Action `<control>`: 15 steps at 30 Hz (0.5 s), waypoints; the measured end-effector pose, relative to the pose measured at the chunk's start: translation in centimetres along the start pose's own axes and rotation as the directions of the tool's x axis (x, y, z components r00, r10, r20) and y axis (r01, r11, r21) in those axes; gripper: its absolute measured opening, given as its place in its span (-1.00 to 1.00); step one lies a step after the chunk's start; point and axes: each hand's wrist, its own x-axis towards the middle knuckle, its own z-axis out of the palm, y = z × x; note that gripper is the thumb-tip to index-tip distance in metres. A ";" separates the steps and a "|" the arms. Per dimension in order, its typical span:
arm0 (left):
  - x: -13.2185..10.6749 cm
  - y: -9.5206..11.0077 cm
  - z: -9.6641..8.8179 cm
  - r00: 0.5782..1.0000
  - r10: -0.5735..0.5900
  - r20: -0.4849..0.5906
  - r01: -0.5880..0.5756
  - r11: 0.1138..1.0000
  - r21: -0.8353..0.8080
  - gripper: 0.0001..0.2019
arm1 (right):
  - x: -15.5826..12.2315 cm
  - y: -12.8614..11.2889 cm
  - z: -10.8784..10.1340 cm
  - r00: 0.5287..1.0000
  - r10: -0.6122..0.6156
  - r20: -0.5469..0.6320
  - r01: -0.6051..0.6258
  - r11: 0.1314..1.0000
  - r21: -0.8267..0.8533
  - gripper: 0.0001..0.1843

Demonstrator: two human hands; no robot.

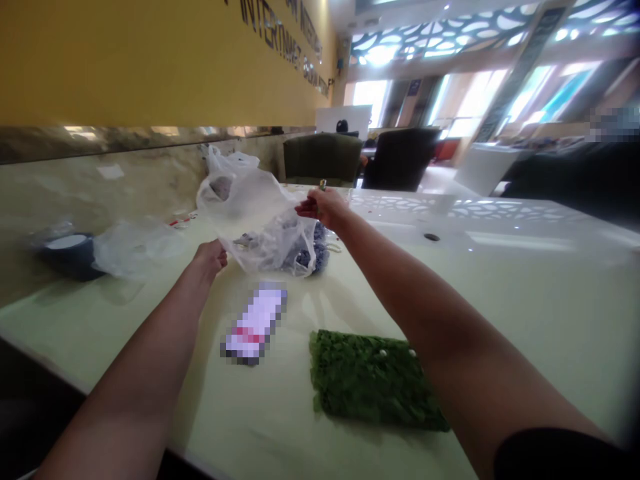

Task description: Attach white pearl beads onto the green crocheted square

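A translucent white plastic bag (pixel 245 203) lies on the pale table, its mouth spread between my two hands. My left hand (pixel 213 257) is closed on the bag's near left edge. My right hand (pixel 325 205) pinches the bag's right side, fingers curled. A small shiny thing shows at the top of that hand; I cannot tell if it is a ring. Dark bluish, fluffy material (pixel 314 257) sits partly behind and under the bag. Nearer to me is a phone (pixel 257 323), its screen blurred out. A dark green leafy-textured bundle (pixel 373 380) lies beneath my right forearm.
At the left stand a dark bowl-like container (pixel 73 257) and another crumpled clear bag (pixel 135 247), against the marble wall. A round hole (pixel 431 237) is in the tabletop at the right. Dark chairs (pixel 323 159) stand beyond the far edge, with a person partly visible behind.
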 end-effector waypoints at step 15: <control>-8.5 -4.7 16.4 0.935 0.059 0.351 -0.060 0.998 -0.008 -0.80 | -11.6 -6.0 -20.1 0.935 -0.279 -0.218 0.234 0.949 -0.211 -0.87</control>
